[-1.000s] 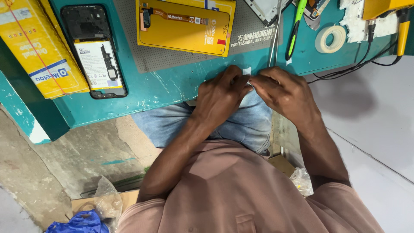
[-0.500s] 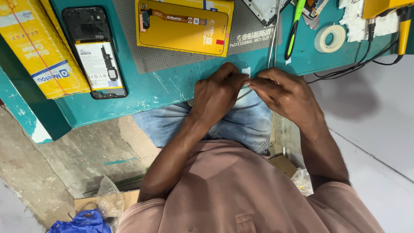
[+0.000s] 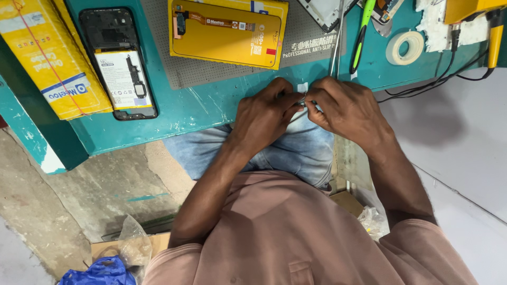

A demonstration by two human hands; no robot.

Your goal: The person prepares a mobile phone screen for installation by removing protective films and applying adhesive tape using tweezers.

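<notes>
On my head view, both hands meet at the teal counter (image 3: 200, 108) edge: left hand (image 3: 266, 113) and right hand (image 3: 346, 108) pinch a tiny pale part (image 3: 304, 97), mostly hidden by fingertips. Beyond lie an opened phone (image 3: 119, 63), yellow box (image 3: 227, 31) on a grey mat (image 3: 211, 71), tape roll (image 3: 405, 47), green tool (image 3: 362, 34)

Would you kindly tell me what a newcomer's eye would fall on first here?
The left hand and right hand meet at the teal bench edge, pinching something small and pale. Above them a yellow phone panel lies on a grey mat; an opened black phone lies at the left.
</notes>
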